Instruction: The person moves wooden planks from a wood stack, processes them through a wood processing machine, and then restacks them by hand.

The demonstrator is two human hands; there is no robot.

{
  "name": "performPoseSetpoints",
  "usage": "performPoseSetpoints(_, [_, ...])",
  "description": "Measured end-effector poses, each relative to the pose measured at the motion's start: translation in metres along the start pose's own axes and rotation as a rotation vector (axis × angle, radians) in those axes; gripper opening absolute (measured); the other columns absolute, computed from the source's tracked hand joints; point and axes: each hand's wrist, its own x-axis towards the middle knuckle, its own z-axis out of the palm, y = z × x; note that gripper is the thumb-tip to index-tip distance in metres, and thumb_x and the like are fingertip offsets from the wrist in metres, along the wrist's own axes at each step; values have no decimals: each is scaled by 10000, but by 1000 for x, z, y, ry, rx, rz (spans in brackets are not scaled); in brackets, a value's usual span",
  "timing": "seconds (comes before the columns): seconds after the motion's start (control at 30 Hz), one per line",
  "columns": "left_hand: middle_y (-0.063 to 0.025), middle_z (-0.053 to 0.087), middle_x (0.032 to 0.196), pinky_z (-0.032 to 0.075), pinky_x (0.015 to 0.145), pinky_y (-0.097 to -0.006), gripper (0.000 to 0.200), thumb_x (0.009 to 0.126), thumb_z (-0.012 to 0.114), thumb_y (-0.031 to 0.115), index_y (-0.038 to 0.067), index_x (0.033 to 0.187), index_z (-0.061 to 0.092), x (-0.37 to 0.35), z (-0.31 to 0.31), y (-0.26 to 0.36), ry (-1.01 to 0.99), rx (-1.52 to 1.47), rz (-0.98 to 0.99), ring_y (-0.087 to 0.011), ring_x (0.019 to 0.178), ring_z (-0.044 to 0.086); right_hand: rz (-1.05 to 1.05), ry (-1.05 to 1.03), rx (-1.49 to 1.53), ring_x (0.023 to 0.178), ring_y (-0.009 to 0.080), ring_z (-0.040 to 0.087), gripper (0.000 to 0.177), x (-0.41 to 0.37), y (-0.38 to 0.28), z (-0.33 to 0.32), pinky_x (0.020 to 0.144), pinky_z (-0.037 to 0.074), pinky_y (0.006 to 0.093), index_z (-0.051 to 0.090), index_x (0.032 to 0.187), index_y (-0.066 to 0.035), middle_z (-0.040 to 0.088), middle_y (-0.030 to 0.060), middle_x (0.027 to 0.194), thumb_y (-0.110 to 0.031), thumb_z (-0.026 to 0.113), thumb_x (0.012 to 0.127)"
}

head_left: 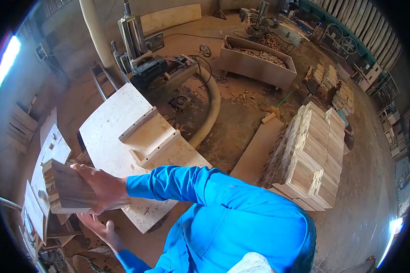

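Here, past the surface [107, 116] left of centre and the stack [321, 145] at right, the wood [70, 189] sits lower left, the right hand [102, 186] clamped on it, presumably keeping pieces together, the left hand [102, 230] spread below, contact unclear.

Woodworking workshop, motor-driven machine [151, 68], thick hose [214, 101], crate [255, 72] of wood scraps [258, 55], stacked boards [315, 141], dusty floor [237, 120]

My sleeve [177, 183] is bright blue, darker where it creases; the wood [75, 186] I grip is grey-brown, one end [53, 193] striped tan and brown. I see a cream board [109, 113] with dark specks, a black motor [149, 67], a beige hose [215, 102], a brown bin [255, 70], a stack [316, 145] of mixed pale tan and brown
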Motion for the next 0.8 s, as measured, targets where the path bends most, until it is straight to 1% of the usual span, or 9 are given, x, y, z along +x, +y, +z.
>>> performPoseSetpoints(0.07, [-156,667,1358,417,1132,-428,635,746,906,224,-16,1288,677,29,-23,-35,-312,-254,-275,-241,1340,563,-33,-33,-15,1251,457,615,1373,2,2,10,1080,526,473,250,1599,51,550,291,1375,-325,987,504])
performPoseSetpoints(0.13, [-151,668,1353,426,1123,-428,661,735,916,224,-16,1300,671,48,-32,-47,-383,-180,-304,-242,1322,572,-194,-50,-5,1232,449,620,1356,5,2,12,1077,523,474,277,1583,58,562,288,1352,-333,990,498])
performPoseSetpoints(0.3, [-125,674,1325,471,1075,-430,791,680,965,221,-17,1362,643,93,-49,-72,-764,239,-483,-243,1233,618,-186,-126,36,1228,427,623,1318,34,-6,0,1075,518,470,321,1561,57,587,271,1331,-341,992,498])
performPoseSetpoints(0.33, [-125,674,1325,471,1075,-430,791,680,965,221,-17,1362,643,93,-50,-75,-769,237,-489,-243,1233,618,-192,-151,47,1227,421,624,1305,41,-7,-2,1073,516,470,334,1553,59,594,264,1320,-343,991,499])
performPoseSetpoints(0.4, [-101,681,1272,501,1030,-429,771,684,963,211,-13,1353,651,86,-51,-75,-542,90,-399,-239,1144,643,-146,-208,65,1231,416,622,1302,46,-25,-15,1076,511,469,339,1549,62,596,259,1314,-345,992,500])
performPoseSetpoints(0.53, [-90,674,1234,490,1051,-432,741,690,964,202,-4,1334,661,61,-36,-78,-600,95,-414,-226,1127,629,-139,-239,46,1258,394,618,1273,23,-6,-10,1104,491,442,396,1519,91,611,278,1329,-373,1006,503])
performPoseSetpoints(0.6, [-85,669,1237,487,1063,-442,728,705,971,193,-1,1335,662,40,-35,-104,-529,-195,-444,-227,1145,624,-163,-217,23,1255,396,611,1275,12,17,-3,1095,492,451,387,1530,73,590,263,1338,-379,1001,508])
performPoseSetpoints(0.7, [-90,658,1276,480,1075,-453,747,712,982,187,-1,1355,652,39,-33,-90,-429,-98,-425,-230,1166,613,-188,-255,42,1264,399,599,1282,16,18,1,1094,490,460,375,1550,55,566,243,1350,-397,994,524])
performPoseSetpoints(0.8, [-95,652,1292,475,1075,-448,714,723,969,157,10,1344,649,55,-46,-90,-583,-73,-521,-233,1184,605,-137,-295,84,1322,397,571,1305,25,-1,-13,1136,466,446,377,1570,67,557,253,1399,-407,1002,527])
